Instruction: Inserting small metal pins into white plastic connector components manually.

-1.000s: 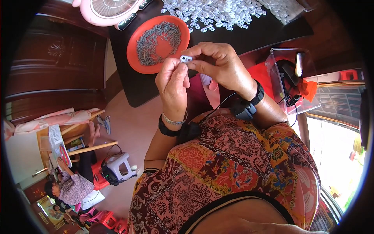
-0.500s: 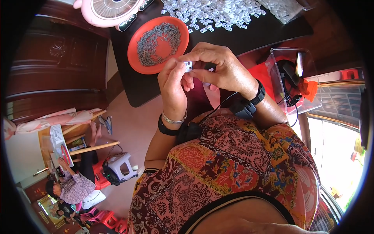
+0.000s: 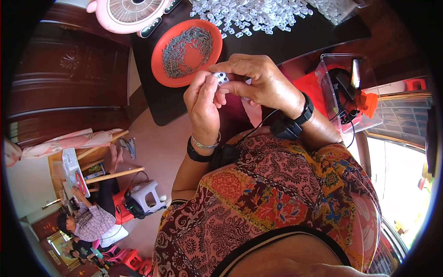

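Between the fingertips of both hands is a small white plastic piece with several dark holes (image 3: pixel 222 78). My left hand (image 3: pixel 203 101) pinches its left side with thumb and forefinger. On the other side, the thumb and fingers of my right hand (image 3: pixel 265 83) close on it. Just beyond my left hand lies an orange-red oval plate (image 3: pixel 157 64), holding many grey screws (image 3: pixel 173 51). A heap of similar white plastic pieces (image 3: pixel 258 16) is spread over the far part of the dark table (image 3: pixel 161 104).
A pink fan (image 3: pixel 134 13) stands at the far left of the table. On the right, a clear plastic bin (image 3: pixel 333 87) holds black and orange items. A bag of white pieces (image 3: pixel 333 11) lies at the far right. Another person (image 3: pixel 94 224) sits at the lower left.
The white piece has turned in my fingers, and more of its holes now show. My left hand has shifted slightly left; both hands keep their pinch.
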### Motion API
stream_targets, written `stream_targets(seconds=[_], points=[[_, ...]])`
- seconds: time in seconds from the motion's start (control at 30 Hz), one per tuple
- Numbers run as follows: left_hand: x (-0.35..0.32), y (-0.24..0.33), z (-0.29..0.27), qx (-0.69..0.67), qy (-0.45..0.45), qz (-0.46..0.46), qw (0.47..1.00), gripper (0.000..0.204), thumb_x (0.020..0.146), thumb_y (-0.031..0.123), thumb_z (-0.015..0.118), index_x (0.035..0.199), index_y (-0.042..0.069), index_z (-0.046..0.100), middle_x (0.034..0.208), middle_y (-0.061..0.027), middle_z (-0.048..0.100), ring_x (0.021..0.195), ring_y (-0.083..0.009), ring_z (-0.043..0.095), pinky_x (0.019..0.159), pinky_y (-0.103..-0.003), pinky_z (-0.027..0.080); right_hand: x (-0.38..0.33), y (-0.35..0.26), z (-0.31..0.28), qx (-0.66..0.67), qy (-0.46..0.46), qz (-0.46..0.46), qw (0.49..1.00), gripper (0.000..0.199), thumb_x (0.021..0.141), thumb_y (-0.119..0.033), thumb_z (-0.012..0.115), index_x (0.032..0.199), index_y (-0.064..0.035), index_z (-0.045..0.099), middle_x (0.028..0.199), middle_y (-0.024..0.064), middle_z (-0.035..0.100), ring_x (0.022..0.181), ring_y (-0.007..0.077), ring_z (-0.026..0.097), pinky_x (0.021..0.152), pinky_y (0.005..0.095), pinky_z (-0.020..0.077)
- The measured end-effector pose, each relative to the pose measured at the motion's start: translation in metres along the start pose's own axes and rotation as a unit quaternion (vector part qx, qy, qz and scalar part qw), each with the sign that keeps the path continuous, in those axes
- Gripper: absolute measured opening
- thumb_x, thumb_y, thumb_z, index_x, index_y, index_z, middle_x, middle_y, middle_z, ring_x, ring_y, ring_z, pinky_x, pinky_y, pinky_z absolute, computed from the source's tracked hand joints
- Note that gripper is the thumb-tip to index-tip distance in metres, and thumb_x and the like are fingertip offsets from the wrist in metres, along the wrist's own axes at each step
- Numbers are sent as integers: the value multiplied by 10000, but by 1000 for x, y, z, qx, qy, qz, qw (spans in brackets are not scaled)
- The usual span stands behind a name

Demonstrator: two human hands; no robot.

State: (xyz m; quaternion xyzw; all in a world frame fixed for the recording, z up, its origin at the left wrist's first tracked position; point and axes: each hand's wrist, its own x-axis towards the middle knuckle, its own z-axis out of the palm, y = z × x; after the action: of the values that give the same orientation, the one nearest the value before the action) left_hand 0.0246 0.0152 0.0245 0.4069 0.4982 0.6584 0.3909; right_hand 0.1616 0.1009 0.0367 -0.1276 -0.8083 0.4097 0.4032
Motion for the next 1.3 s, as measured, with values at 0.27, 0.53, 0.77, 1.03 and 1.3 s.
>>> stream_targets(seconds=[0.27, 0.53, 0.77, 1.03, 1.3], points=[[-4, 6, 2, 37, -25, 4, 999, 256, 937, 178, 455, 733, 28, 492, 581, -5, 439, 491, -61, 401, 456, -195, 283, -1, 3, -2, 34, -10, -48, 998, 353, 754, -58, 725, 1098, -29, 649, 788, 64, 597, 630, 124, 586, 521, 248, 464], [-7, 11, -2, 56, -42, -12, 997, 262, 923, 187, 471, 715, 27, 475, 570, -7, 442, 489, -67, 404, 461, -197, 285, -1, -4, -8, 28, -49, -5, 998, 315, 731, -98, 748, 1022, -18, 660, 921, 132, 668, 811, 270, 672, 702, 316, 536], [-9, 12, 2, 88, 2, 40, 995, 265, 919, 209, 483, 739, 16, 510, 584, -15, 482, 501, -68, 439, 470, -188, 303, -4, -4, 3, 145, -23, 32, 989, 300, 780, -18, 700, 1076, -16, 651, 954, 103, 665, 858, 179, 654, 760, 283, 517], [-11, 9, 2, 123, 11, 76, 989, 263, 918, 201, 476, 726, 22, 504, 565, 1, 475, 501, -49, 427, 474, -184, 302, -6, -3, 4, 213, -47, 88, 972, 344, 788, 92, 630, 1117, -10, 636, 922, 63, 645, 851, 137, 624, 779, 252, 505], [-11, 6, 3, 116, 5, 71, 991, 260, 914, 184, 485, 698, 39, 479, 553, 11, 453, 496, -41, 398, 470, -183, 280, -6, -4, 1, 221, -54, 111, 968, 315, 804, 34, 642, 1116, -4, 639, 960, 86, 675, 871, 131, 627, 793, 267, 499]])
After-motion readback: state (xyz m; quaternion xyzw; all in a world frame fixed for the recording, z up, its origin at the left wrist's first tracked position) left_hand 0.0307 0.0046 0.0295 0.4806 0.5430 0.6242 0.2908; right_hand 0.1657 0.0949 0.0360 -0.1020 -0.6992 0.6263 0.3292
